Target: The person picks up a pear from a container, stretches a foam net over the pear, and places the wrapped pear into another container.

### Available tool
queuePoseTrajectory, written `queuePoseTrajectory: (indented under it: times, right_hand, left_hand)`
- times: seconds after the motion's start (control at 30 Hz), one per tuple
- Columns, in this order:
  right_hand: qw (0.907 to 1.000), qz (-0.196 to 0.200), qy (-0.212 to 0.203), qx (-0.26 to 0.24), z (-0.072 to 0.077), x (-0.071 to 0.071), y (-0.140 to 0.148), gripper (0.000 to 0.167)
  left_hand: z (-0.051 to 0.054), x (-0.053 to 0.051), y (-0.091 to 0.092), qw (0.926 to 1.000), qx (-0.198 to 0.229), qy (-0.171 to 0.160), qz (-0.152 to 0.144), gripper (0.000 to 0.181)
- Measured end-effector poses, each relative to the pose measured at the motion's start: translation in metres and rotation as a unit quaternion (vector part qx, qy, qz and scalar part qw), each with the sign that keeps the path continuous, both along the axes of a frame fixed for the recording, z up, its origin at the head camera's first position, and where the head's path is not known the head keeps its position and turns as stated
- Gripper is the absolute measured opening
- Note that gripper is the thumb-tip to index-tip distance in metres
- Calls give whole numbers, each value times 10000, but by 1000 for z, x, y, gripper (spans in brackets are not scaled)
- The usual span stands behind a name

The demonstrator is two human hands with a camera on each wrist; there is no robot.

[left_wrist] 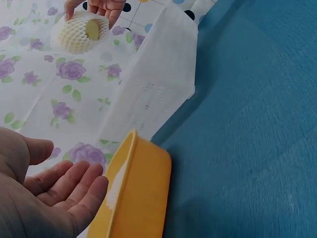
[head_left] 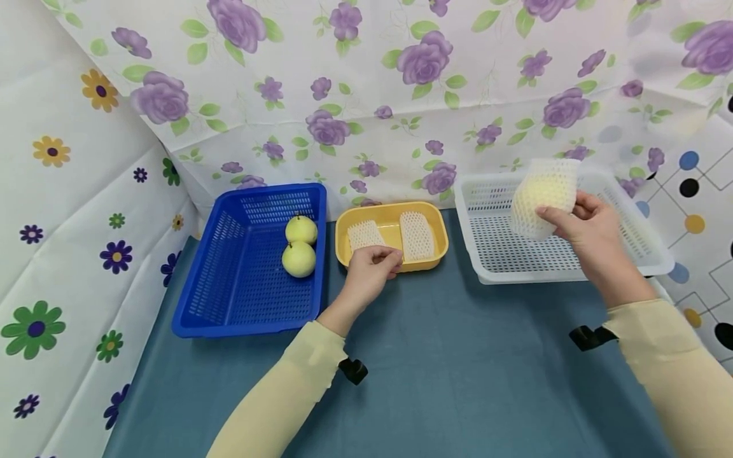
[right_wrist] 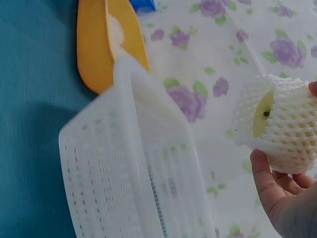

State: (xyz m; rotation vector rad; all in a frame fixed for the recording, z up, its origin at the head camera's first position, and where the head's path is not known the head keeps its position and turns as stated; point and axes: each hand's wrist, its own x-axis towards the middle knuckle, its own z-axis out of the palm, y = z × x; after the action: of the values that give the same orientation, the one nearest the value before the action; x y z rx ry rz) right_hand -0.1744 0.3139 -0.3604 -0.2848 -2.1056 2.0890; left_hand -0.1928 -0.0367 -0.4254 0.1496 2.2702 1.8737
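Right hand (head_left: 593, 230): grasping netted fruit (head_left: 541, 198) between thumb and fingers; fruit sits at fingertips, beyond palm, above white basket (head_left: 532, 276). Left hand (head_left: 368, 275): released, fingers loosely bent, near yellow tray (head_left: 392, 233).

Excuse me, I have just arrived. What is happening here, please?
A person's right hand holds a pear in a white foam net above the white basket. The left hand is empty, near the yellow tray, where two more nets lie. Two bare pears lie in the blue basket.

Cream sleeves (head_left: 286, 389), black wrist clips (head_left: 354, 371)
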Motion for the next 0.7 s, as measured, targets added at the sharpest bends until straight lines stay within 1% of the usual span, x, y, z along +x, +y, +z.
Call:
queuePoseTrajectory:
  times: [0.1, 0.17, 0.2, 0.3, 0.4, 0.43, 0.47, 0.5, 0.57, 0.7]
  right_hand:
    - [9998, -154, -12, 94, 0, 1, 9, 60]
    - [9998, -215, -10, 36, 0, 1, 15, 60]
    - [9997, -229, -7, 14, -1, 0, 18, 60]
    - [9995, -308, -73, 58, -1, 0, 27, 59]
    - [9988, -387, -182, 221, -2, -1, 36, 63]
    - [9984, -420, -227, 289, -2, -1, 39, 65]
    - [9983, -433, -263, 299, -3, -1, 41, 68]
    - [9978, -459, -302, 373, -3, -2, 44, 71]
    - [9951, -508, -433, 726, -4, -3, 49, 75]
    - [9874, -623, -713, 1270, -7, -6, 59, 75]
  left_hand:
    - [-2, -1, 7, 9999, -74, 4, -103, 28]
    - [-3, -1, 13, 9999, -52, -36, -139, 28]
    - [2, 1, 16, 9998, -38, -89, -150, 27]
    - [3, 0, 28, 9996, 98, -239, -147, 25]
    - [1, -2, 43, 9989, 239, -375, -122, 22]
    - [-4, -5, 48, 9988, 281, -393, -111, 22]
    - [-5, -5, 53, 9987, 290, -407, -113, 20]
    - [-5, -6, 58, 9985, 315, -423, -125, 19]
    - [-6, -6, 68, 9982, 340, -469, -154, 19]
    - [-5, -7, 85, 9968, 349, -679, -229, 21]
